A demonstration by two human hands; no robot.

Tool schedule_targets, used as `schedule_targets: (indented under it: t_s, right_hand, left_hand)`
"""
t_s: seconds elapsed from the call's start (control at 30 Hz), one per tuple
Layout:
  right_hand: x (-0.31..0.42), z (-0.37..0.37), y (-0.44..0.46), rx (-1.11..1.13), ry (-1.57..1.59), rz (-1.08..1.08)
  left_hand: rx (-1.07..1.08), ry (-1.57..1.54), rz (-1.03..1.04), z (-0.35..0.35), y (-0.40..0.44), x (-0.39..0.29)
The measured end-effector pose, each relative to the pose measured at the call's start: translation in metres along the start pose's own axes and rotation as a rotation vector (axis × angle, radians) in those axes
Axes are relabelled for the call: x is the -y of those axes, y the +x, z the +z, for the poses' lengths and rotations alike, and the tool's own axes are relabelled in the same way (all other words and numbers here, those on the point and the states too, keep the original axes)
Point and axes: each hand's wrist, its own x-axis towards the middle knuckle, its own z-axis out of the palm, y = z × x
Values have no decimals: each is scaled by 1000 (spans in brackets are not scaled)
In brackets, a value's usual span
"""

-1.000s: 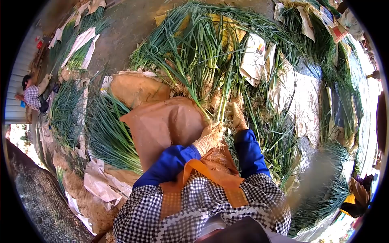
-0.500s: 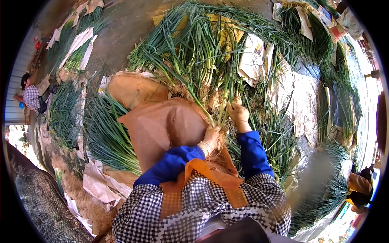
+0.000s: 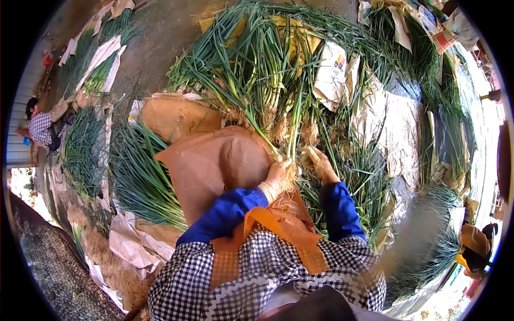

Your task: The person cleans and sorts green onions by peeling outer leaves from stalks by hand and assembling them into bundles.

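My left hand (image 3: 277,177) is closed around the root end of a few green onions (image 3: 293,131), their roots hanging below the fingers and their leaves reaching up and away. Just right of it, my right hand (image 3: 319,164) has its fingers apart, with nothing clearly in them. Beyond both hands lies a large pile of green onions (image 3: 257,51), roots toward me. A brown apron (image 3: 219,160) covers my lap, under my left forearm. More loose green stalks (image 3: 364,176) lie to the right of my right hand.
At the left is a neat bundle of onions (image 3: 142,174) beside a crumpled sheet (image 3: 134,243). A co-worker (image 3: 42,125) sits at the far left. Pale sacks (image 3: 393,131) and more onions (image 3: 428,251) lie at the right. Another person (image 3: 476,243) is partly visible at the right edge.
My right hand has moved from beside the stalks down and to the right, its fingers now apart. My left hand keeps hold of the onions.
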Motion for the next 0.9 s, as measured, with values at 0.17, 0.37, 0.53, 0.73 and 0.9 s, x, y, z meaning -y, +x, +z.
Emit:
schedule_targets:
  t_s: [0.17, 0.37, 0.53, 0.73, 0.9]
  right_hand:
    - [-59, 12, 78, 150, 582, 145]
    - [-44, 44, 63, 113, 709, 77]
    - [-66, 47, 62, -83, 376, -97]
    - [-19, 25, -49, 89, 181, 23]
    - [-7, -25, -50, 94, -347, 205]
  left_hand:
    - [208, -171, -219, 0, -16, -24]
    - [346, -225, -272, -16, -12, -27]
    - [369, -234, -282, -24, -5, -26]
    - [373, -229, -283, -29, -9, -29]
    - [310, -161, -267, -18, -11, -26]
